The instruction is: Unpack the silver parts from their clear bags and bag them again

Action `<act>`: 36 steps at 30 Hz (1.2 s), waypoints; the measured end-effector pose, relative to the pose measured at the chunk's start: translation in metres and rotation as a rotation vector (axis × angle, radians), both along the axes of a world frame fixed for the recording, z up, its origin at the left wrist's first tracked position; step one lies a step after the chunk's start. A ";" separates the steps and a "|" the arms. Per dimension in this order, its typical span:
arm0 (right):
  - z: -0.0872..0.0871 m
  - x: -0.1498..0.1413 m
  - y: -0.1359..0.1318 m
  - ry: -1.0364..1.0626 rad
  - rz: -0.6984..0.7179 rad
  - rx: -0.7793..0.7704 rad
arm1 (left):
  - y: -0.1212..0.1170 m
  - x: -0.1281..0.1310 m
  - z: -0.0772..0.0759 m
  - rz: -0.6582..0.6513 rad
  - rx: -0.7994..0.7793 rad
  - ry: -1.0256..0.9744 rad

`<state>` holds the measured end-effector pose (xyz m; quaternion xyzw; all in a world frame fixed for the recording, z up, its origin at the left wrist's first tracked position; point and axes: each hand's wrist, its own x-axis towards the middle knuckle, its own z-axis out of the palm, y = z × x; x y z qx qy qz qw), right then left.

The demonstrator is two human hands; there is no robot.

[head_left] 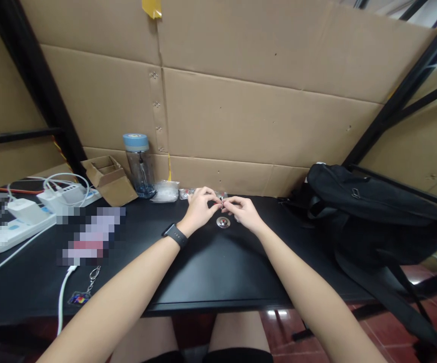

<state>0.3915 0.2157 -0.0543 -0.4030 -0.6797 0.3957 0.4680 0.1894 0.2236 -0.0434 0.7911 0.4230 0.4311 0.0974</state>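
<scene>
Over the black table point(222, 272), my left hand point(202, 207) and my right hand point(244, 212) meet fingertip to fingertip. Both are closed in a pinch around a small shiny piece point(222, 201), too small and too covered by the fingers to name. Just below them on the tabletop lies a round silver metal disc point(223, 222) with a red spot at its centre. Behind my hands, small clear plastic packets point(186, 193) with something shiny inside are partly hidden by my fingers.
At the left stand a blue-lidded bottle point(138, 166), an open cardboard box point(110, 181) and a clear plastic bag point(165, 191). Farther left are a white power strip point(33, 227) with cables, a blurred-out phone-like item point(93, 236) and a keychain point(80, 297). A black backpack point(380, 217) sits at the right.
</scene>
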 end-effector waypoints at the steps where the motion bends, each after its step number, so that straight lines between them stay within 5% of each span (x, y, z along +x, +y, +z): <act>1: 0.001 0.001 0.000 -0.015 0.007 0.005 | 0.000 0.000 0.001 0.003 0.002 -0.001; 12: 0.003 0.004 0.000 -0.267 -0.077 0.289 | -0.002 0.004 -0.001 -0.032 0.022 -0.016; 19: 0.010 0.007 -0.006 -0.430 -0.055 0.401 | 0.010 -0.011 0.008 -0.238 -0.105 -0.208; 24: 0.011 0.011 -0.006 -0.542 0.005 0.410 | 0.008 -0.014 0.005 -0.363 -0.170 0.077; 36: 0.008 0.008 -0.005 -0.463 0.009 0.340 | 0.003 -0.009 -0.010 -0.297 -0.112 0.425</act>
